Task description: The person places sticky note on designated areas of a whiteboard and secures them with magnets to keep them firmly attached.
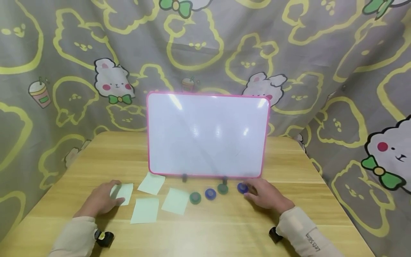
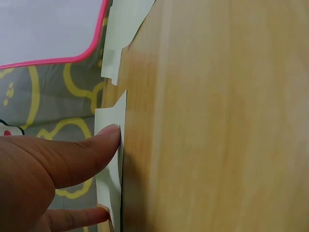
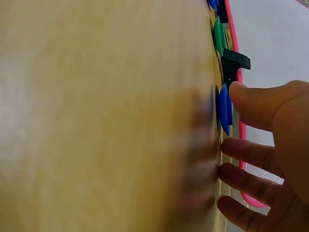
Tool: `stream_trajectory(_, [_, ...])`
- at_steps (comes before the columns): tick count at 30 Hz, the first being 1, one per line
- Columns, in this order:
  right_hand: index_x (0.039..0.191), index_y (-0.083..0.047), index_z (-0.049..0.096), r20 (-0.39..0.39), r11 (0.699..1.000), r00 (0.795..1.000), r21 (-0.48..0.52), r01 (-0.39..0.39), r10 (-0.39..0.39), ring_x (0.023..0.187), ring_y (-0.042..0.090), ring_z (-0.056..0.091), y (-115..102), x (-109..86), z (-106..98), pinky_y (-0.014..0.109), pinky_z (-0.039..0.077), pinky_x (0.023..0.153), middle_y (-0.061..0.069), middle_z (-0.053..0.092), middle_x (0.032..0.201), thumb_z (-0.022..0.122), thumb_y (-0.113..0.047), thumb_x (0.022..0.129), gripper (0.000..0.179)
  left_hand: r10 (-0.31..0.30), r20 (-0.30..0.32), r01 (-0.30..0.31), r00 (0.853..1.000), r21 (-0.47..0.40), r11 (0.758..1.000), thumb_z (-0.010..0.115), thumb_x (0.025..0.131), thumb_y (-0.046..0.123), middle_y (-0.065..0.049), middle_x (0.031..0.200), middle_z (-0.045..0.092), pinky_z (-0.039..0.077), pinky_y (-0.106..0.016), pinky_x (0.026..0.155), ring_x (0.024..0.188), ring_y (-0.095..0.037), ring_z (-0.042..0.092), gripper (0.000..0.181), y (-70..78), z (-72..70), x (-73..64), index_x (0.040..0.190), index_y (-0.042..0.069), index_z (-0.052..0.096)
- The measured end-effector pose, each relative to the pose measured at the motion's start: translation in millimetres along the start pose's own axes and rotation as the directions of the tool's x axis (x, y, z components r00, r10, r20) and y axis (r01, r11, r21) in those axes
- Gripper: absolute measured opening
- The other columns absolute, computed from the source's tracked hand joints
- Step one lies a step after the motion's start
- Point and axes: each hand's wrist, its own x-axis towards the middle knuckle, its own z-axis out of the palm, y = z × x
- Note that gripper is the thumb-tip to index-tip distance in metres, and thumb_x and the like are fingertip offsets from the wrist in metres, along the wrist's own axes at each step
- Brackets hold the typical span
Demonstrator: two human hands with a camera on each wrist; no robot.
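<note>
My left hand (image 1: pixel 102 198) rests over a pale green paper note (image 1: pixel 126 192) at the table's left side. Its thumb lies on the paper, and in the left wrist view the note (image 2: pixel 112 186) bends up slightly at one edge. At the right, my right hand (image 1: pixel 266 194) reaches to a round blue magnet (image 1: pixel 241 188) lying on the table. In the right wrist view the thumb tip is right at the blue magnet (image 3: pixel 223 108), while other fingers extend to the tabletop beside it; the index finger is hidden.
A pink-framed whiteboard (image 1: pixel 208 135) stands on small black feet (image 1: pixel 184 177) at the back of the wooden table (image 1: pixel 208 235). Between the hands lie three more notes (image 1: pixel 145 210), two green magnets (image 1: pixel 195 197) and another blue magnet (image 1: pixel 210 194). A patterned curtain (image 1: pixel 205 53) hangs behind.
</note>
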Motion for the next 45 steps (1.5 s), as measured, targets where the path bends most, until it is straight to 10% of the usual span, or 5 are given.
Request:
stream_trajectory(31, [0.101, -0.011, 0.069, -0.004, 0.998, 1.000, -0.058, 0.010, -0.010, 0.088, 0.015, 0.060, -4.9, 5.2, 2.9, 0.039, 0.053, 0.078, -0.002, 0.065, 0.097, 0.075, -0.010, 0.083, 0.019, -0.024, -0.025, 0.021, 0.999, -0.130, 0.991, 0.079, 0.079, 0.013, -0.036, 0.113, 0.031, 0.049, -0.049, 0.067, 0.088, -0.043, 0.049, 0.054, 8.4, 2.7, -2.0, 0.116, 0.002, 0.042])
stream_trajectory(45, [0.100, -0.013, 0.069, -0.007, 0.997, 1.000, -0.082, -0.001, 0.001, 0.091, 0.016, 0.063, -8.6, 9.0, 3.1, 0.041, 0.053, 0.082, -0.004, 0.066, 0.096, 0.065, -0.010, 0.091, 0.010, 0.015, -0.081, -0.022, 0.997, -0.083, 0.996, 0.082, 0.074, 0.015, -0.033, 0.110, 0.046, 0.050, -0.047, 0.062, 0.084, -0.039, 0.051, 0.041, 7.8, 2.2, -3.4, 0.101, -0.001, 0.056])
